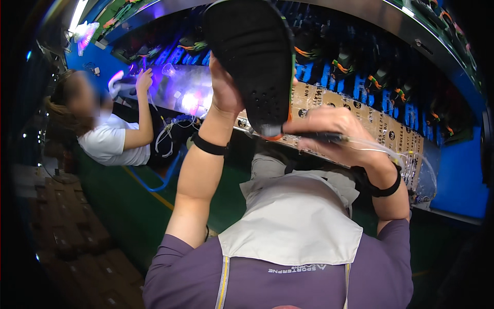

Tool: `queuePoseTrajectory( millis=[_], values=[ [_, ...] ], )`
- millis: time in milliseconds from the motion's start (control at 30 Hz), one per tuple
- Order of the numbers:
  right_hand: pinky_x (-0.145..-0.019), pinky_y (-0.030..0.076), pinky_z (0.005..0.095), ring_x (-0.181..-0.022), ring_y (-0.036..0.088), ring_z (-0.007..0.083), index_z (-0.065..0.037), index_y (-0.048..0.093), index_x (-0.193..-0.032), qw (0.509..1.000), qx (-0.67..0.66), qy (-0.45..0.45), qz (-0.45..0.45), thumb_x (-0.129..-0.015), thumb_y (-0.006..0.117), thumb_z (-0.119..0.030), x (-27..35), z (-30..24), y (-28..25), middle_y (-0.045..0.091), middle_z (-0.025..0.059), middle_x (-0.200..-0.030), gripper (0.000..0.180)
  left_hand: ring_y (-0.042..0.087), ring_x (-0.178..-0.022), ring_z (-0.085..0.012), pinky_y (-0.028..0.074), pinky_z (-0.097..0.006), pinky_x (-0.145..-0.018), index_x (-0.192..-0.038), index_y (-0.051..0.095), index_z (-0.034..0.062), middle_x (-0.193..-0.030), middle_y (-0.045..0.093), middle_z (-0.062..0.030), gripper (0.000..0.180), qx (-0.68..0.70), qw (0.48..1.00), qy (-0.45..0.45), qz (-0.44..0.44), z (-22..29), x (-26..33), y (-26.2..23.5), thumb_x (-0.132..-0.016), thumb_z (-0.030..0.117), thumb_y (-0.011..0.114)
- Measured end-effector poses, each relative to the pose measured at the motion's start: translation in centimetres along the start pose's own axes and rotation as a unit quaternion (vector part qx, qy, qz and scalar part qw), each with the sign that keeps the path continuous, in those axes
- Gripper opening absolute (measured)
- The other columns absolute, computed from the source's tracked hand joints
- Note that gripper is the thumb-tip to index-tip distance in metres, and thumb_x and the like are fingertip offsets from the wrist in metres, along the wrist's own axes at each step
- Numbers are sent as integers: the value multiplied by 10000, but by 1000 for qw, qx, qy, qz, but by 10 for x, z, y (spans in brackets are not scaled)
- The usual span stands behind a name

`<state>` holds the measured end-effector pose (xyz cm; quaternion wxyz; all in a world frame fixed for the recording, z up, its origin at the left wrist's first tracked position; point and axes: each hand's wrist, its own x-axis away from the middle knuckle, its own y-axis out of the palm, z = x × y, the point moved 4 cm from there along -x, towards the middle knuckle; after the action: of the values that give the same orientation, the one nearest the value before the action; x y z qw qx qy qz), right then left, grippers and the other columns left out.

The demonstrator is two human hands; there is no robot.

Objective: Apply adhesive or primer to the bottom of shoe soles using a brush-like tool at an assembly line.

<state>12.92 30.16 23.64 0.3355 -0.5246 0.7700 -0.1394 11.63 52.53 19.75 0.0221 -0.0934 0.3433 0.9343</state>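
A black shoe sole [256, 56] with small holes and a green rim is raised upright in front of me. My left hand [224, 87] grips its left edge from behind. My right hand [329, 131] is closed around a dark pen-like tool [321, 137] with a thin clear tube trailing right. The tool's tip meets the orange lower end of the sole [271, 135].
A brown cardboard-covered bench edge [381, 129] runs behind my hands, with rows of dark shoes [381, 77] on a blue rack above it. At the left, another person in a white shirt [110, 144] reaches toward a lit work surface [180, 92]. Green floor [128, 206] lies below.
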Motion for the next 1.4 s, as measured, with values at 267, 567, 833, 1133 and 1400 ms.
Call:
queuePoseTrajectory(
  millis=[267, 567, 833, 1133, 1400],
  values=[
    [-744, 540, 413, -826, 682, 305, -82, 755, -1212, 999, -26, 24, 3, -840, 815, -87, -2, 0, -1, 675, 112, -855, 377, 640, -1287, -225, 497, -374, -1124, -1515, 511, -16, -1433, 643, -152, 719, -166, 980, -99, -57, -2, -28, 29, -1126, 559, 327],
    [-825, 534, 440, -909, 688, 311, -103, 748, -1173, 995, 87, 27, -37, -904, 742, -140, -4, 1, 2, 708, 87, -942, 271, 689, -1012, -141, 542, -296, -917, -1226, 750, 16, -1111, 758, -86, 735, -416, 859, -296, -32, -10, -47, 44, -1067, 663, 440],
    [-783, 500, 386, -852, 660, 262, -96, 771, -1195, 990, 102, -44, -88, -834, 830, -121, 8, -6, 4, 700, 74, -911, 367, 716, -940, -166, 569, -324, -847, -1197, 772, 19, -1040, 773, -123, 795, -442, 862, -242, 54, -12, -43, 8, -1050, 712, 412],
    [-668, 453, 233, -748, 567, 55, -15, 764, -1099, 919, -182, 228, 267, -926, 707, -56, 56, 70, 13, 691, -3, -855, 187, 470, -1447, -385, 327, -651, -1206, -1562, 452, 68, -1577, 487, -194, 919, 185, 975, 21, 123, -41, 60, -94, -995, 784, 360],
    [-685, 428, 216, -767, 524, 33, -23, 750, -1076, 851, -273, 318, 315, -963, 679, -87, 65, 114, 47, 647, -41, -874, 148, 397, -1416, -633, 455, -753, -1035, -1651, 203, -15, -1577, 319, -440, 1129, 349, 913, -201, 70, -125, 161, -87, -955, 873, 235]
  ],
)
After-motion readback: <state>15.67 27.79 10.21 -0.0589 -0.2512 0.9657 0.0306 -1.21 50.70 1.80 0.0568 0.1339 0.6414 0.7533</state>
